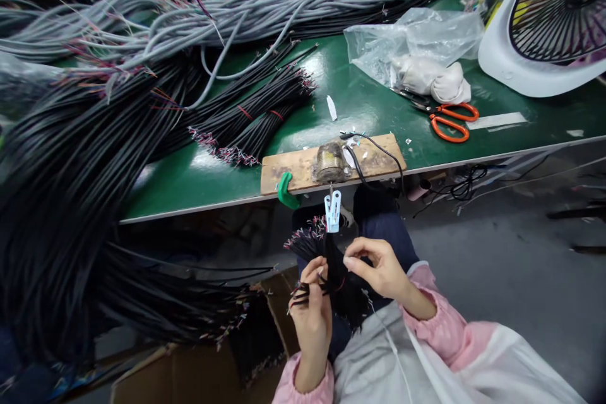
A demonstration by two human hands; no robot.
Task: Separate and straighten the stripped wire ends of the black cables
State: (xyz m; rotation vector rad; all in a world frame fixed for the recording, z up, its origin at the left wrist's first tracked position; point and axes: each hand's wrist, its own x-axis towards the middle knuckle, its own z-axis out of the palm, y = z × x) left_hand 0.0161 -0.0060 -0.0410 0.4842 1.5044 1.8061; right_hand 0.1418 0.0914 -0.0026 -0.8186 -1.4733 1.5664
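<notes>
Left hand (312, 312): curling around thin black cables (300, 297), lower centre, seemingly restraining them.
Right hand (377, 268): hovering alongside, fingertips close; cannot tell whether pinching.
Green plastic clamp (285, 189): seemingly steadying brown wooden board (298, 167), centre.

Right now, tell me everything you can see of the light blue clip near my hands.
The light blue clip looks like a plastic clothespin, with two slotted arms side by side. It juts past the green table's edge toward you, its far end meeting a thin shaft from a worn cylinder. Neither your left hand nor right hand touches it. Whether its near end touches the black cables, I can't tell.
</notes>
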